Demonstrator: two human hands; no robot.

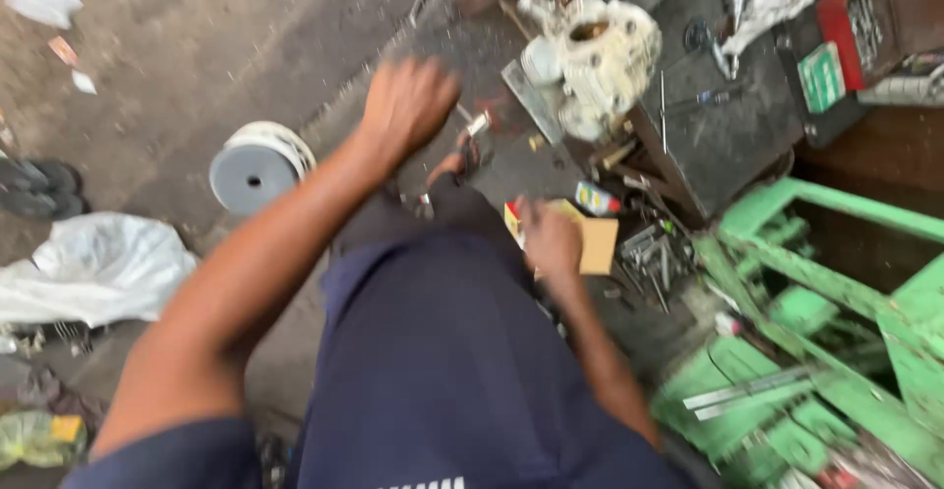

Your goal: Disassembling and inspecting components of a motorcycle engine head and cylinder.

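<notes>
Navy-clad legs fill the foreground; at 12 o'clock the blurred left hand [408,104] hangs loosely curled and empty, while the right hand [551,238] grips a small cardboard box [593,241] at 1 o'clock, seemingly light, crushable, best held by its edges.

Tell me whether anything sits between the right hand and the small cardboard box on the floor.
Nothing visible does. The right hand already rests on the cardboard box, covering its near side. The left hand is raised apart, above the dark floor, near a small metal part.
</notes>
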